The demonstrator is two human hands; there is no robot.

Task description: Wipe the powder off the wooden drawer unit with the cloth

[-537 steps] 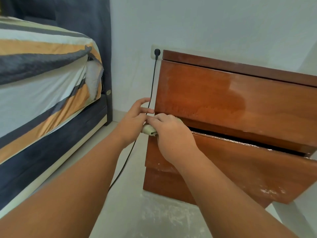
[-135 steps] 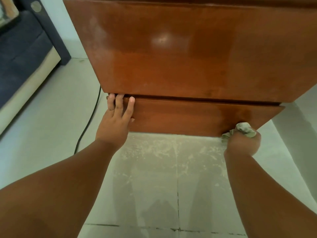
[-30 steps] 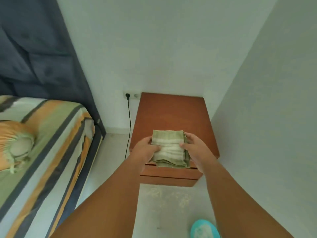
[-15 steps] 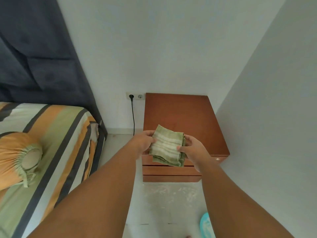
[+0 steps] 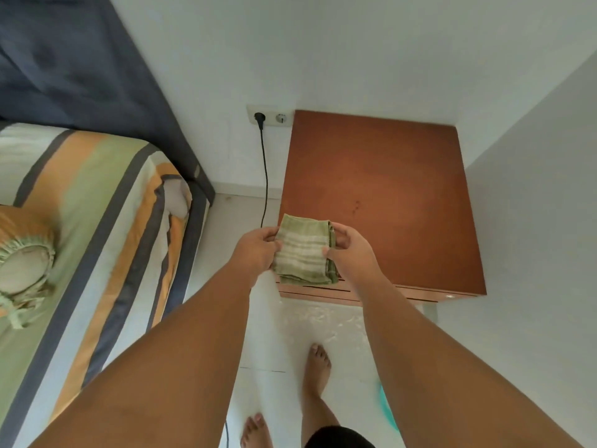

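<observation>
I look down from standing height on the wooden drawer unit (image 5: 381, 189), which fills the corner between two white walls. Its brown top is bare with a few small dark specks. A folded green cloth (image 5: 303, 250) with pale stripes hangs in the air over the unit's front left corner. My left hand (image 5: 255, 250) grips the cloth's left edge and my right hand (image 5: 350, 250) pinches its right edge. White powder (image 5: 319, 321) lies scattered on the floor tiles just in front of the drawers.
A bed with a striped green, orange and grey sheet (image 5: 80, 237) and a dark headboard (image 5: 80, 59) stands at the left. A black cable (image 5: 265, 176) runs from a wall socket (image 5: 269, 116) to the floor. My bare feet (image 5: 318, 370) stand before the unit; a turquoise object (image 5: 386, 409) lies right.
The view has tipped further down, so my feet show now. Both hands keep holding the folded cloth above the unit's front left corner.
</observation>
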